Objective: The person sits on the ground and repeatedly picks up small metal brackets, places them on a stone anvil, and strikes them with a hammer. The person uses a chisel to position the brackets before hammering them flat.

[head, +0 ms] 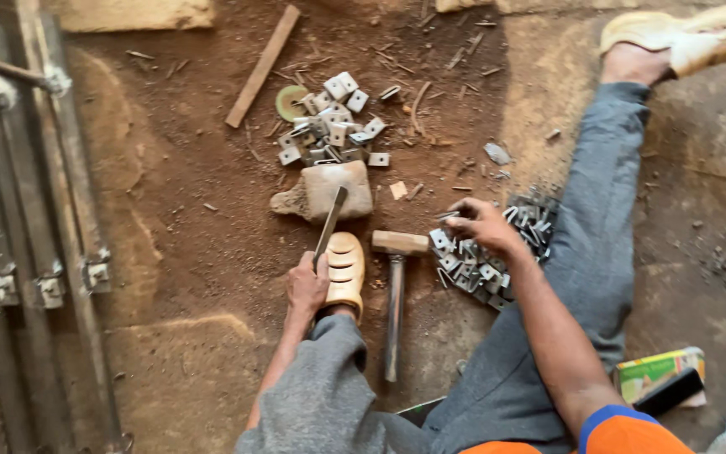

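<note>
Left hand [307,284] grips a flat metal rod [329,224] braced on the stone block [335,190] (a makeshift anvil, seemingly); right hand [482,223] pinches a bracket from the nearer bracket pile [485,261]; hammer [395,290] lies between, within reach.

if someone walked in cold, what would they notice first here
Two heaps of small bent metal brackets stand out on the dirt floor: one pile near the top centre, another under the right hand, which reaches into it. The left hand holds a flat metal bar resting on a stone block, with a hammer lying between the legs.
</note>
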